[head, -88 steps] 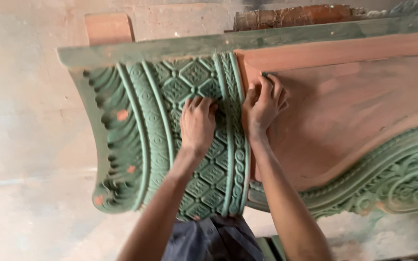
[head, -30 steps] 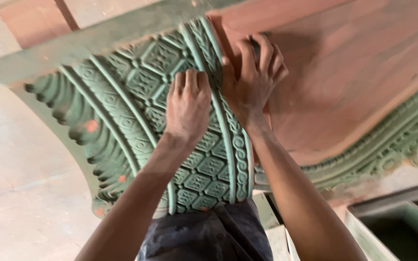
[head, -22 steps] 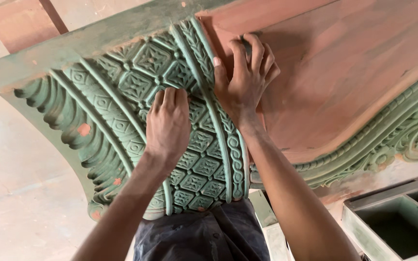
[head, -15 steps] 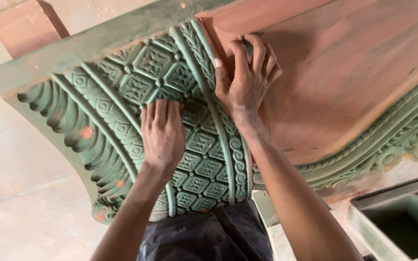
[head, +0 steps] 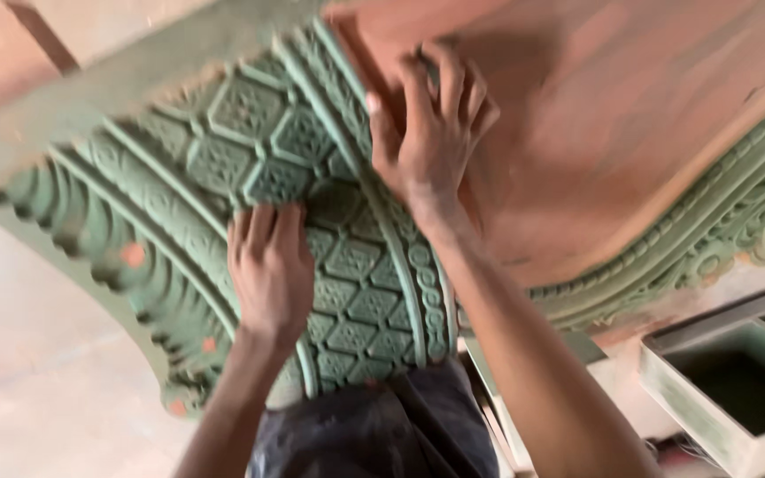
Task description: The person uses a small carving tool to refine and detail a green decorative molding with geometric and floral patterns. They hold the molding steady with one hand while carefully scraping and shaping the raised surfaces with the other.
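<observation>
A large carved panel lies in front of me, its green relief part (head: 250, 150) cut with a lattice of diamonds, beaded bands and scalloped edging. Its smooth middle (head: 622, 115) is bare reddish-brown. My left hand (head: 269, 270) presses flat on the diamond lattice, fingers together and pointing away from me. My right hand (head: 431, 119) rests higher up, fingers spread, on the beaded band where green meets the reddish surface. Whether either hand has something small under it I cannot tell.
A green scrollwork border (head: 754, 221) runs along the panel's right edge. An open green box-shaped mould (head: 728, 381) stands at the lower right. Pale dusty floor (head: 28, 354) lies to the left. My dark trousers (head: 374, 434) show at the bottom.
My left hand has slid down the lattice towards me. My right hand has stayed on the beaded band. The view has shifted closer and slightly left.
</observation>
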